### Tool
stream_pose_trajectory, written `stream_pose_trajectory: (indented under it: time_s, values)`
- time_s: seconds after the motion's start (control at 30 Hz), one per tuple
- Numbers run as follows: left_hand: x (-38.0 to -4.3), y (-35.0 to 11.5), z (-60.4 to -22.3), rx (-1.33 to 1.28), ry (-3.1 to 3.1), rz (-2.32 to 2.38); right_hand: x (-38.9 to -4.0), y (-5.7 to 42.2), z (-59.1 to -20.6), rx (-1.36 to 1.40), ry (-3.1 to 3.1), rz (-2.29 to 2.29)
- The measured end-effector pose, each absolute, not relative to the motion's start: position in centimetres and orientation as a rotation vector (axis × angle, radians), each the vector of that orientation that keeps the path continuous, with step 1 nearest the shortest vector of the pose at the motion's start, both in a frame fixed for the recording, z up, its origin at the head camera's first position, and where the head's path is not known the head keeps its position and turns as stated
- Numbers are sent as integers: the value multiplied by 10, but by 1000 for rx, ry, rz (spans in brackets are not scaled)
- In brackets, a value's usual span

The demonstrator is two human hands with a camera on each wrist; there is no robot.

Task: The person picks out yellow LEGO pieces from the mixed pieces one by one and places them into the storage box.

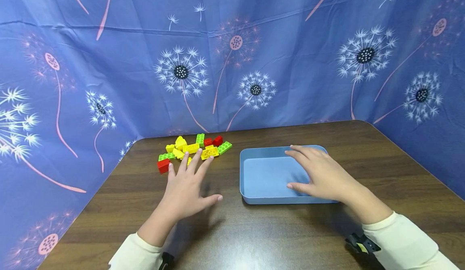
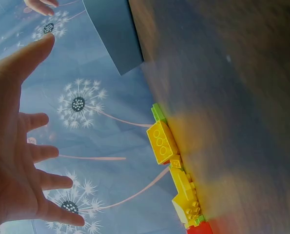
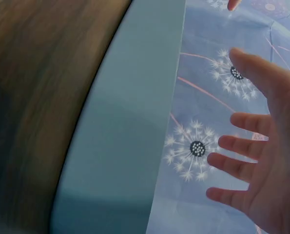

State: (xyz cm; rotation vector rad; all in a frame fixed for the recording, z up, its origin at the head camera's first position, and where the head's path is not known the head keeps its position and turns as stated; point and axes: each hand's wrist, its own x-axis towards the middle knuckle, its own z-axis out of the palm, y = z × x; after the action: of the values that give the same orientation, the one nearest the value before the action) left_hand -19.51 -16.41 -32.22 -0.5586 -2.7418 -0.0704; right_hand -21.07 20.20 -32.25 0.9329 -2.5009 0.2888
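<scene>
My left hand (image 1: pixel 187 191) is spread above the table, fingers pointing toward a loose pile of toy building bricks, with nothing in its grasp. In the pile are yellow bricks (image 1: pixel 191 148), green bricks (image 1: pixel 225 147) and red bricks (image 1: pixel 164 165). The left wrist view shows the hand raised off the tabletop, a yellow brick (image 2: pixel 162 142) lying on its side beyond it. Over the right part of a shallow blue tray (image 1: pixel 269 177) hovers my right hand (image 1: pixel 323 175), fingers extended and holding nothing. The right wrist view places it above the tray's wall (image 3: pixel 120 117).
The dark wooden table (image 1: pixel 232 229) ends at a blue curtain (image 1: pixel 218 80) printed with dandelions, hanging behind it and along both sides. The bricks lie at the back left, left of the tray. Black straps (image 1: pixel 363 243) show at the sleeves.
</scene>
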Motion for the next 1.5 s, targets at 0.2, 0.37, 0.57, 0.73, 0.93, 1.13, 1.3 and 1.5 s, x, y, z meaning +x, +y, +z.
stream_pose_trajectory:
  time_s: [0.2,0.37,0.57,0.73,0.93,1.13,1.3,1.5]
  values:
    - [-197,-163,-322,-559,-2711,-64,-214,208,-320,879,-2484,265]
    - [-197,-163,-323,-553,-2699,-67,-216,215,-319,862,-2485,254]
    - [-196,-164,-324,-556,-2694,-87,-218,223,-320,844,-2487,246]
    - [-196,-165,-323,-546,-2694,-104,-220,229,-320,831,-2499,260]
    - [-199,-166,-320,-546,-2688,-69,-224,236,-318,844,-2469,279]
    - [-202,-167,-316,-550,-2691,-73,-229,246,-316,813,-2504,299]
    - [-205,-166,-315,-568,-2688,-76,-233,256,-318,793,-2535,295]
    - [-206,-165,-318,-583,-2696,-77,-234,267,-321,769,-2570,285]
